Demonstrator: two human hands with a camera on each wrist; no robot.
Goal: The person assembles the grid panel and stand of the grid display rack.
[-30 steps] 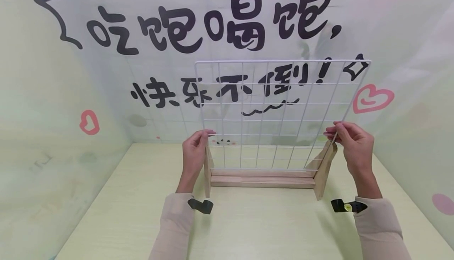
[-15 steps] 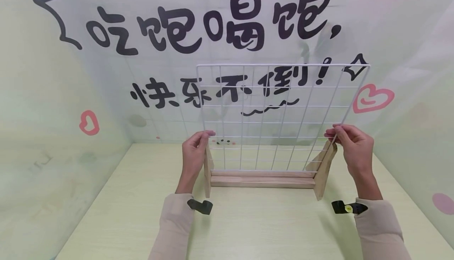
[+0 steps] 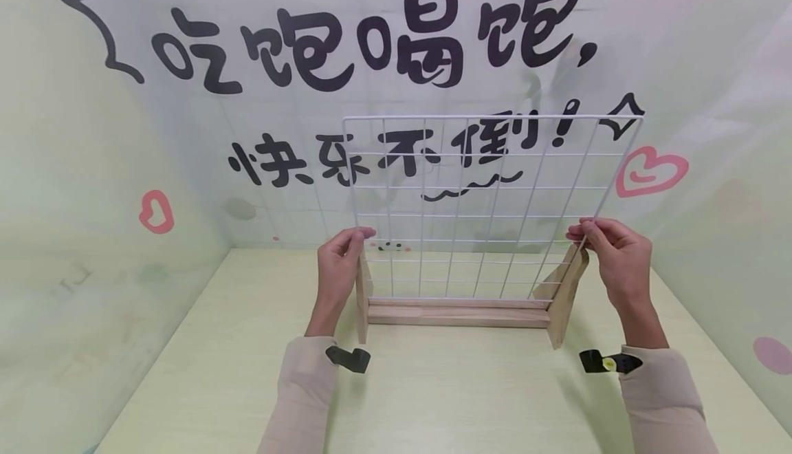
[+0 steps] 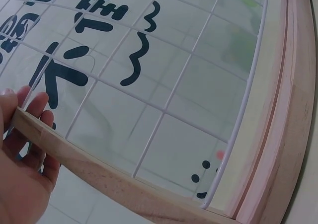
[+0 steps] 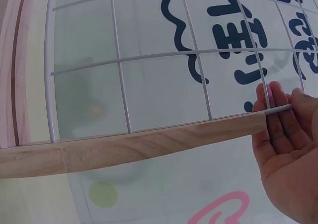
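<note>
A white wire grid panel (image 3: 493, 117) stands upright between the two side pieces of a wooden stand (image 3: 458, 315). My left hand (image 3: 337, 265) pinches its left edge just above the left side piece (image 4: 104, 170). On the opposite edge, my right hand (image 3: 623, 265) holds the wire between thumb and fingers at the top of the right side piece (image 5: 149, 145). Both wrist views show the panel's side wires running along the inner faces of the wood. The bottom wire overlaps the grooved rail (image 4: 271, 149) in the head view; a pale strip shows between them in the wrist views.
The stand rests on a pale wood-grain table (image 3: 445, 392). Behind it is a wall sheet (image 3: 278, 117) printed with large black characters and pink hearts, and similar sheets rise at both sides. Black straps (image 3: 353, 359) with cameras circle the sleeved wrists.
The grid panel has moved slightly down, its top edge and bottom wire both lower. My right hand has dropped a little with it; my left hand stays nearly in place. The stand has not moved.
</note>
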